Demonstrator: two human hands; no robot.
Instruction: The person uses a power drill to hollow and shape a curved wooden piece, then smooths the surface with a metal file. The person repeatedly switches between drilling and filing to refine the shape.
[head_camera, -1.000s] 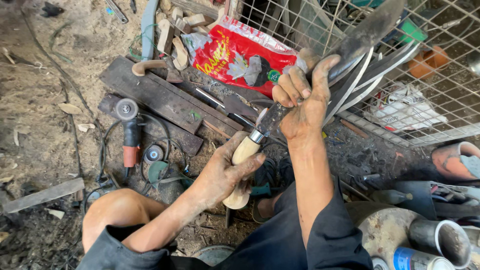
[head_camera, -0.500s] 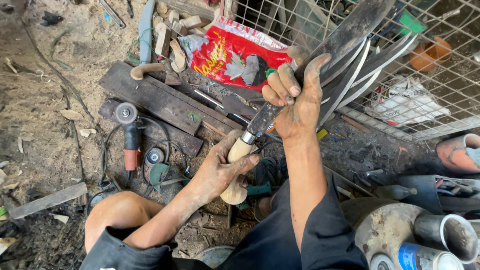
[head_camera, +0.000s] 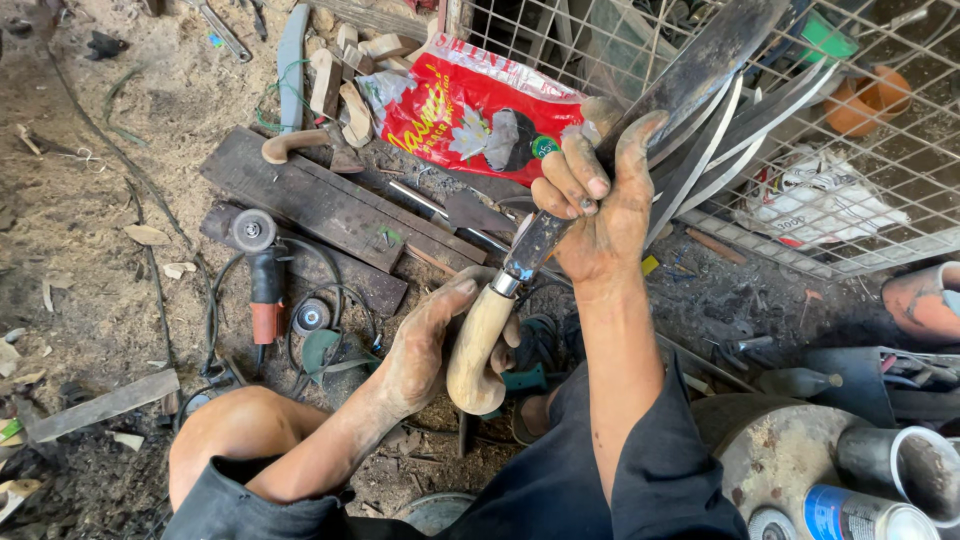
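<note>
A long dark metal blade (head_camera: 700, 60) with a pale curved wooden handle (head_camera: 478, 345) slants up to the right in the middle of the view. My left hand (head_camera: 425, 345) is wrapped around the wooden handle near its hooked end. My right hand (head_camera: 595, 205) grips the blade just above the metal collar, thumb raised along the flat of the blade. Both hands are dark with grime. My bare knee (head_camera: 235, 430) is below left.
An angle grinder (head_camera: 262, 280) with its cable lies on dark wooden planks (head_camera: 330, 205) on the dirt floor at left. A red plastic bag (head_camera: 470, 110) and wood offcuts lie behind. A wire mesh cage (head_camera: 850, 130) stands at right. Metal cans (head_camera: 860, 510) sit at lower right.
The view has shifted slightly. My right hand has moved a little along the blade, and its thumb now stands up against the flat. My left hand stays on the handle.
</note>
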